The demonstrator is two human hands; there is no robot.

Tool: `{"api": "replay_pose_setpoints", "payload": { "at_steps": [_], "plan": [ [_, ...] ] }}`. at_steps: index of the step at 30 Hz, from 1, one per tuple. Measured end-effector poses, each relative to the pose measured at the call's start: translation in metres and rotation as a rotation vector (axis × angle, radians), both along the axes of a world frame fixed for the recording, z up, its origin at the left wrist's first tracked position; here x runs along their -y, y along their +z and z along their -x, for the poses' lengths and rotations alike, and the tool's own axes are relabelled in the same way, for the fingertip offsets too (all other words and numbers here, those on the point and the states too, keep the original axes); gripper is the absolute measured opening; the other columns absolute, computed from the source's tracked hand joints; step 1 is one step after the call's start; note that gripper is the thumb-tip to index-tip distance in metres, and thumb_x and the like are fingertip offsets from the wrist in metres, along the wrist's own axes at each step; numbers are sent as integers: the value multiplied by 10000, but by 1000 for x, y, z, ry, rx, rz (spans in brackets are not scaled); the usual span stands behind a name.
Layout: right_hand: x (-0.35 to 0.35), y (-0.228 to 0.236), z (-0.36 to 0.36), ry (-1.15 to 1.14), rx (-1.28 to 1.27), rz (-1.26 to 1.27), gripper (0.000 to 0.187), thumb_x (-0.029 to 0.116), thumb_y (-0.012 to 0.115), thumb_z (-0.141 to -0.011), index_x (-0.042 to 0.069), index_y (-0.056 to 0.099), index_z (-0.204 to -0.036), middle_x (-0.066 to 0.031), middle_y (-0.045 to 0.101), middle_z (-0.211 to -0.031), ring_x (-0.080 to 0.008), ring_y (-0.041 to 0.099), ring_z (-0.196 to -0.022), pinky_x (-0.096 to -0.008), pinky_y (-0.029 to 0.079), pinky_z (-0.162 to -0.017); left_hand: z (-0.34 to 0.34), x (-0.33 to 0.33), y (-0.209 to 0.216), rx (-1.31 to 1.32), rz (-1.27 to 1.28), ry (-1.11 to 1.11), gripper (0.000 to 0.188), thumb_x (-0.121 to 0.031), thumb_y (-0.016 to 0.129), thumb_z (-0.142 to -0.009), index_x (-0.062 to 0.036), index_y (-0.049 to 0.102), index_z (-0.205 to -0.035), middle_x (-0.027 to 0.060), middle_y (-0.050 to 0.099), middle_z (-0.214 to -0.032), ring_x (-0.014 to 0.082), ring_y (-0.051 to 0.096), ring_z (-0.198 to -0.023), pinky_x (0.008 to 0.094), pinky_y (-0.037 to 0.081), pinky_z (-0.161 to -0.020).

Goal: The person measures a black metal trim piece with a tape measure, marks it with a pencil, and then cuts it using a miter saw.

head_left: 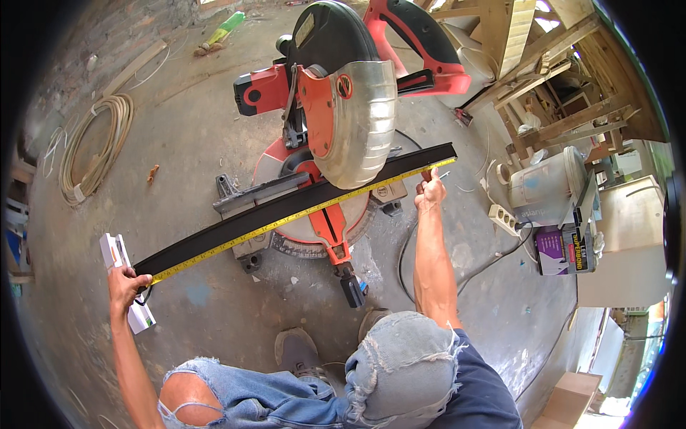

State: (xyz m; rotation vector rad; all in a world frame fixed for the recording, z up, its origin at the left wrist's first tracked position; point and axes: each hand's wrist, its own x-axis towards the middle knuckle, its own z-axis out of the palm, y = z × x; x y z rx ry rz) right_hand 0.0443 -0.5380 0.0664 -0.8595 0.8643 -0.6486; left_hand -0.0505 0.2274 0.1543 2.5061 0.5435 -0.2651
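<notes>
A long black profile bar (236, 227) lies slantwise across the bed of a red and black mitre saw (331, 114). Along its near edge runs the yellow blade of a tape measure (286, 219). At the bar's left end my left hand (127, 287) is closed around the tape measure's body, mostly hidden by the fingers; a black strap loop hangs below. My right hand (431, 191) pinches the tape near the bar's right end. A thin pointed thing sticks out beside those fingers, too small to name. The saw's clear blade guard is down, close behind the bar.
A white profile piece (127, 282) lies under my left hand. Coiled hose (96, 150) rests on the floor at the left. To the right stand a bucket (547, 182), a purple box (561, 250), a power strip (504, 219) with its cable, and stacked wood (564, 93).
</notes>
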Motion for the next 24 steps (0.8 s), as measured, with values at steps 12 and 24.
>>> {"api": "replay_pose_setpoints", "payload": {
  "at_steps": [12, 24],
  "plan": [
    [20, -20, -15, -17, -24, 141, 116, 102, 668, -968, -12, 690, -956, -96, 685, -831, -66, 370, -452, -269, 251, -400, 4, 13, 14, -28, 18, 29, 389, -249, 902, -606, -13, 603, -685, 45, 602, -604, 130, 558, -520, 319, 448, -495],
    [61, -46, -5, 200, 34, 48, 160, 221, 723, -970, 85, 670, -906, -9, 616, -761, -63, 352, -475, -253, 278, -428, -7, 7, 5, -68, -25, -10, 421, -321, 940, -591, -35, 636, -641, 59, 621, -613, 158, 572, -550, 358, 464, -551]
  ]
}}
